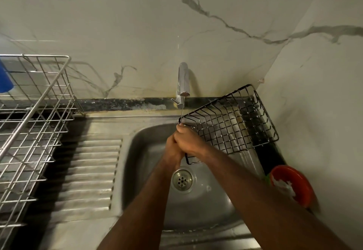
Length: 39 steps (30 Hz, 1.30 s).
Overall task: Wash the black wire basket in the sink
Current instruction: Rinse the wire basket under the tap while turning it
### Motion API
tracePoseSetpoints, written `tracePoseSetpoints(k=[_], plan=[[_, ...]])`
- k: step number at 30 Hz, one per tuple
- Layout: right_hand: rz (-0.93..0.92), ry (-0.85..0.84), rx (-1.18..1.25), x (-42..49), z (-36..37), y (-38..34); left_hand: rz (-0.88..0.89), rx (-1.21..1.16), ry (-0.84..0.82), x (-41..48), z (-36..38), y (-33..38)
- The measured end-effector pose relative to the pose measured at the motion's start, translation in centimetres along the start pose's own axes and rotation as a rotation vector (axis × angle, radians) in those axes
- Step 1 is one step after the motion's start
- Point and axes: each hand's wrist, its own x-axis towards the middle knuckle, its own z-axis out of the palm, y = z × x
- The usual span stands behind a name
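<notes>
The black wire basket point(231, 124) lies tilted over the right side of the steel sink point(206, 206), its right end up on the rim by the wall. My right hand point(189, 140) covers the basket's left rim, fingers curled at its near corner. A thin stream from the chrome tap point(183, 81) lands right there. My left hand point(171, 149) is pressed against the right hand from the left, fingers curled. Whether it holds the wire is hidden.
A steel wire dish rack point(33, 124) stands on the left over the ribbed drainboard point(88, 171), with a blue object point(5, 78) at its far edge. An orange bowl point(292, 184) with white foam sits at the sink's right edge. The drain strainer point(182, 180) lies below my hands.
</notes>
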Motion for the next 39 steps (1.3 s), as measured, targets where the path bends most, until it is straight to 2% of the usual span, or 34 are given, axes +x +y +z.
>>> tracePoseSetpoints(k=[3, 7, 11, 15, 22, 28, 34, 39], plan=[[0.04, 0.041, 0.084, 0.3, -0.9, 0.8, 0.043, 0.057, 0.013, -0.5, -0.2, -0.2], [0.058, 0.069, 0.046, 0.8, -1.0, 0.5, 0.039, 0.121, 0.025, -1.4, 0.8, 0.2], [0.042, 0.03, -0.007, 0.8, -0.7, 0.2, 0.022, 0.045, 0.019, -1.3, 0.8, 0.1], [0.089, 0.096, 0.006, 1.1, -0.9, 0.6, -0.008, 0.004, -0.001, -1.3, 1.0, 0.0], [0.061, -0.061, -0.064, 0.3, -2.1, 1.4, -0.013, -0.057, 0.018, -0.6, 0.2, -0.2], [0.053, -0.016, -0.021, 0.5, -1.5, 1.2, -0.006, -0.144, -0.006, -0.5, 0.6, 0.0], [0.026, -0.114, 0.048, 0.6, -0.7, 2.7, -0.023, -0.154, 0.01, -0.1, -0.9, -0.3], [-0.012, 0.022, 0.183, 0.8, -1.3, 1.7, 0.023, -0.082, -0.028, -0.4, -0.7, -0.1]])
